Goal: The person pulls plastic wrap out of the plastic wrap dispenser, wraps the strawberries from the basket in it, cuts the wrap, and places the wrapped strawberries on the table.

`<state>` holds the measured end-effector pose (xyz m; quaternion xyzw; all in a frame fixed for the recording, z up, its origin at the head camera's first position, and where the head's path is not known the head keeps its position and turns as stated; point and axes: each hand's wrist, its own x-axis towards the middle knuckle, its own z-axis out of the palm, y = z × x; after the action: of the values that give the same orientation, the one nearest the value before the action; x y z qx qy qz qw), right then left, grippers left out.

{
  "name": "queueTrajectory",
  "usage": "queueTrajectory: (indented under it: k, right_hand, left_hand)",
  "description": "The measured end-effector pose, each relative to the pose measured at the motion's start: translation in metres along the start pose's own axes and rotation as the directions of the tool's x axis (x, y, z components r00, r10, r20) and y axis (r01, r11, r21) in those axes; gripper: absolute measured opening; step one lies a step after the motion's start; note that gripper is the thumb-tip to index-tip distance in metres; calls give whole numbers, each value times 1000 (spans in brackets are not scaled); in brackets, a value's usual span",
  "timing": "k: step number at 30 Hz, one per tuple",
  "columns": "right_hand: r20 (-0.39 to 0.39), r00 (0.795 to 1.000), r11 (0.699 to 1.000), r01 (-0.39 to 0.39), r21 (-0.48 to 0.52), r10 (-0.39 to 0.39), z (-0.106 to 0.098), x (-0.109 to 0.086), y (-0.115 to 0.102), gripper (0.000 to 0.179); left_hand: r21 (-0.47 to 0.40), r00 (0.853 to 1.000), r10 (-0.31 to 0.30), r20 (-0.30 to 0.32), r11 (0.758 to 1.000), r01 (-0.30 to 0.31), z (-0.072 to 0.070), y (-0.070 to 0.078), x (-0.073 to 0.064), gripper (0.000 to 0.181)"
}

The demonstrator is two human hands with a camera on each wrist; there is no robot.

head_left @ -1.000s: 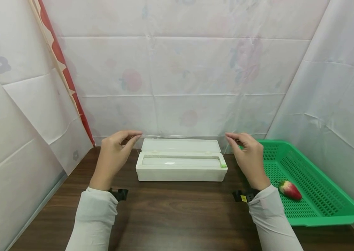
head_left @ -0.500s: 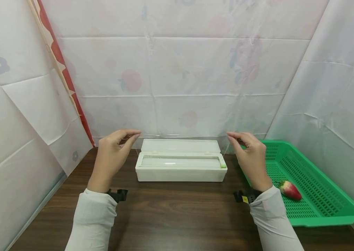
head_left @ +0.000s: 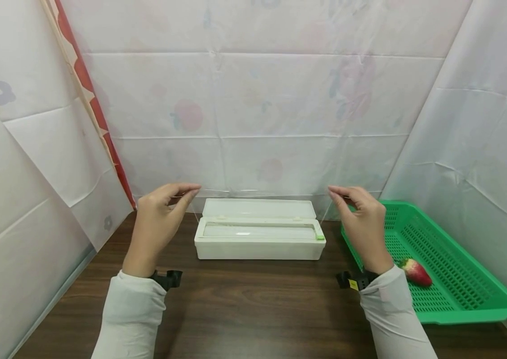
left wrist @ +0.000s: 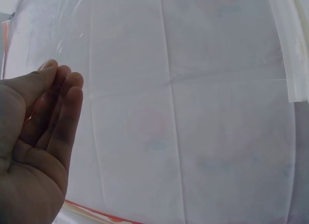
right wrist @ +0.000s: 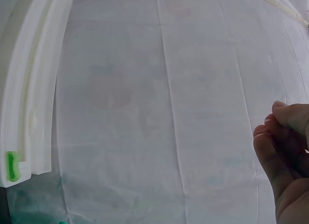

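A white cling film box (head_left: 260, 249) stands on the table with its lid (head_left: 259, 208) tipped back and a roll (head_left: 258, 232) inside. From it a clear sheet of cling film (head_left: 253, 191) rises, stretched between both hands above the box. My left hand (head_left: 160, 214) pinches the sheet's left corner between thumb and fingertips. At the opposite corner my right hand (head_left: 362, 219) pinches it the same way. In the left wrist view, glints on the cling film (left wrist: 65, 26) show beyond the fingertips. A green slider (right wrist: 13, 166) sits at the box's right end in the right wrist view.
To the right lies a green plastic basket (head_left: 460, 316), partly behind the right forearm, with a red and pale strawberry (head_left: 416, 272) in it. The brown wooden table (head_left: 258, 309) is bounded by white patterned sheeting (head_left: 276, 99) at the back and sides.
Both hands have risen slightly and moved a little farther apart, drawing the cling film up with them. The box, basket and strawberry have stayed put.
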<state>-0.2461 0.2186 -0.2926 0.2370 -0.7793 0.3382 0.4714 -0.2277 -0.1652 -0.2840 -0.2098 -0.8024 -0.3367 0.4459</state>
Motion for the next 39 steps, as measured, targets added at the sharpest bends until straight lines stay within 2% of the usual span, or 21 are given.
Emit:
queueTrajectory:
  k: [39]
  right_hand:
    - [-25, 999, 999, 33, -3, -33, -14, 10, -12, 17]
  left_hand:
    - [-7, 996, 75, -55, 997, -75, -12, 16, 7, 16]
